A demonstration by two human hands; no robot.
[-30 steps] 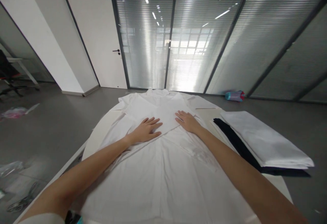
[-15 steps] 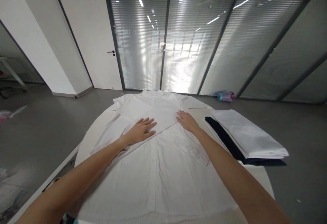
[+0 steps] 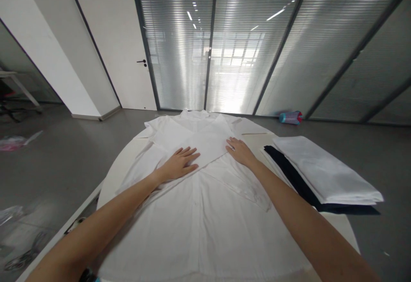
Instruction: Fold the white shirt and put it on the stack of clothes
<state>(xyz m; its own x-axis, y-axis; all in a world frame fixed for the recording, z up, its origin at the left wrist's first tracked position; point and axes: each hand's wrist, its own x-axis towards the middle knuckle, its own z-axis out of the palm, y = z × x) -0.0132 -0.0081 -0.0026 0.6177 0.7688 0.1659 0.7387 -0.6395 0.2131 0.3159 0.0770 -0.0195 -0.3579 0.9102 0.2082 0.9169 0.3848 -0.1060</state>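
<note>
A person's two bare hands rest palm-down on a white shirt (image 3: 195,230) spread across the middle of a round, pale table (image 3: 111,183), its collar lying at the far rim and its hem toward the near side. The left hand (image 3: 179,164) lies flat with fingers fanned, the right hand (image 3: 240,151) flat beside a diagonal fold edge; neither grips the fabric. Tabletop shows along the left rim, giving that side some room, while at right a folded white cloth (image 3: 327,172) on a dark cloth (image 3: 293,175) sits near the shirt, its outer corner jutting past the rim. Gray floor (image 3: 86,157) separates the table from a glass partition (image 3: 237,67), where a blue-and-red patterned object (image 3: 290,118) lies; any lettering on it is too small to read.
</note>
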